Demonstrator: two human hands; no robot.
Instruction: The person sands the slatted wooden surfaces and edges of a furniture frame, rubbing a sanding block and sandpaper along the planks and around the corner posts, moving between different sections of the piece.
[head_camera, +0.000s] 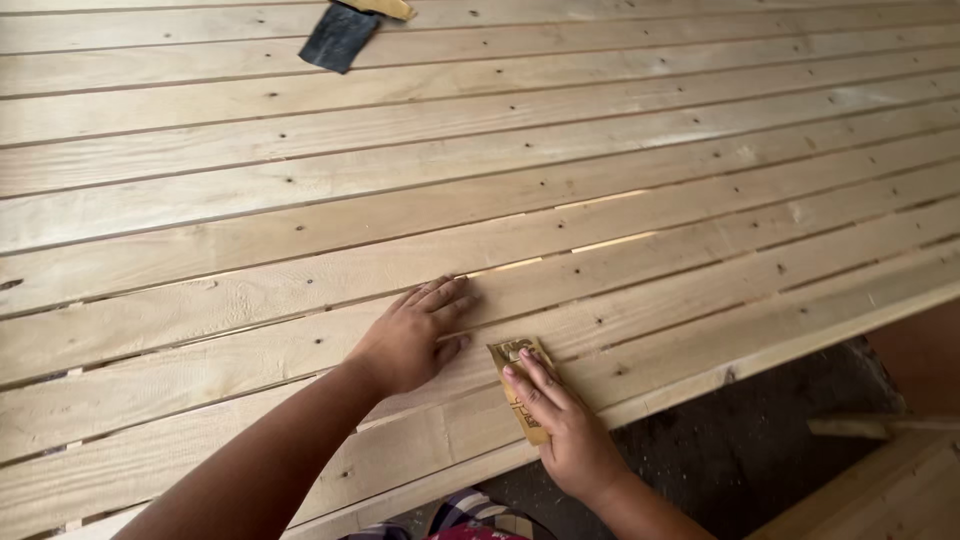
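**Two hands on the boards, one pressing a bit of sandpaper**

Both hands lie on pale wooden boards set side by side with thin gaps between them. Her or his left hand rests flat on one board, fingers stretched out and close together, holding nothing. It looks like it is feeling the wood or keeping the body steady. On the right, the right hand presses down on a small piece of tan sandpaper. Its fingers lie flat on top of the paper, pinning it to the board near the front edge. The paper peeks out past the fingertips. The hands are near each other but do not touch.

I think this is the rubbing step: the wood near the edge is being made smooth. The next push seems to need firm, even pressing, along the board, with the paper kept flat so it does not fold or slip out.

Far off at the top lies a dark sheet, maybe more sandpaper, with something yellow beside it. Below the front edge is dark ground.
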